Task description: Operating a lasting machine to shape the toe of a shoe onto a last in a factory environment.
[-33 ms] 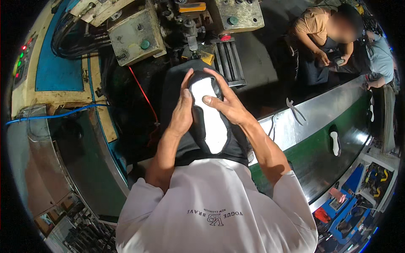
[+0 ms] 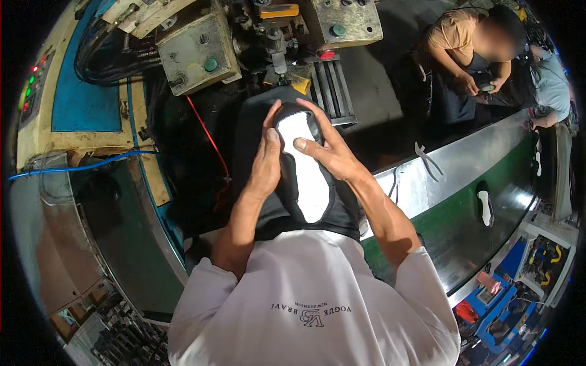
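A black shoe upper (image 2: 290, 178) rests on my lap with its underside up. A white insole board (image 2: 311, 183) covers most of that underside, with black material folded in around its edge. My left hand (image 2: 266, 160) wraps the left side near the far end, thumb along the edge. My right hand (image 2: 329, 151) grips the opposite side, its thumb pressing on the white board. Fingertips of both hands curl over the far end of the shoe upper. What fills it is hidden.
Ahead stands a machine with grey control boxes (image 2: 198, 56). At right, a green conveyor belt (image 2: 421, 247) carries more shoe uppers (image 2: 484, 204); pliers (image 2: 428, 161) lie on its metal edge (image 2: 452, 149). Another person (image 2: 455, 46) sits far right, holding a dark object. A blue hose (image 2: 85, 165) crosses at left.
My hands and the shoe upper stay almost in place. The dark object in the other person's hands has turned slightly.
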The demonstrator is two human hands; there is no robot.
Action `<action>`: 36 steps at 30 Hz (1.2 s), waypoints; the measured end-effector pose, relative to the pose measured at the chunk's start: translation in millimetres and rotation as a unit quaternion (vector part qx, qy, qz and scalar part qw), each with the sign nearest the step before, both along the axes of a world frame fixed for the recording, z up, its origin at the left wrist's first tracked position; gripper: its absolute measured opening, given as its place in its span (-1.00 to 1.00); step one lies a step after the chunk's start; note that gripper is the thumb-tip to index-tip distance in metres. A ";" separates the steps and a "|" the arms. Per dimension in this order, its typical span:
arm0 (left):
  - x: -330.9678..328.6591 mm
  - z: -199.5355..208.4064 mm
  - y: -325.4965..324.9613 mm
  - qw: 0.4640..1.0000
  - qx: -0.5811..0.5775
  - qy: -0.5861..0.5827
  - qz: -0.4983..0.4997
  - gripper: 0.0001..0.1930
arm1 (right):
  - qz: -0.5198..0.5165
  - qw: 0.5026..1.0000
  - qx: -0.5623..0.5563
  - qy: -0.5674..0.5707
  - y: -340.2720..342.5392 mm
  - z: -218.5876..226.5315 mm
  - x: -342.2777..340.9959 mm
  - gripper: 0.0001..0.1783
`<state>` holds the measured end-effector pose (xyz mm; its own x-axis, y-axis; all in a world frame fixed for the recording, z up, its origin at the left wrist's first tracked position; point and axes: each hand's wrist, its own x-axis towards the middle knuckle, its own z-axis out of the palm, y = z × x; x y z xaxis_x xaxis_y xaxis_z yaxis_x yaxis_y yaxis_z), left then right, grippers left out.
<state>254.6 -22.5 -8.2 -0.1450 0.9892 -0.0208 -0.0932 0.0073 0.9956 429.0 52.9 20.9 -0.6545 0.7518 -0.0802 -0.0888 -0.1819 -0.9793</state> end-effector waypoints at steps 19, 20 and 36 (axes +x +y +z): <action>8.6 -27.6 16.3 0.982 -0.045 -0.178 -0.050 -0.31 | -0.057 0.984 -0.157 0.054 1.4 -30.7 11.0 -0.17; 11.1 -28.7 17.2 0.991 -0.037 -0.120 -0.043 -0.31 | -0.068 0.983 -0.160 0.053 0.4 -33.2 10.5 -0.17; 28.7 -39.8 35.3 0.949 -0.138 -0.204 0.197 -0.27 | 0.004 0.872 0.279 -0.402 -77.1 12.0 32.3 0.08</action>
<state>283.2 12.8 -48.0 -0.4274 0.8082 -0.4052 -0.5198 0.1471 0.8415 461.3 -24.2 32.9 -0.5604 0.8165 -0.1390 0.6667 0.3452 -0.6606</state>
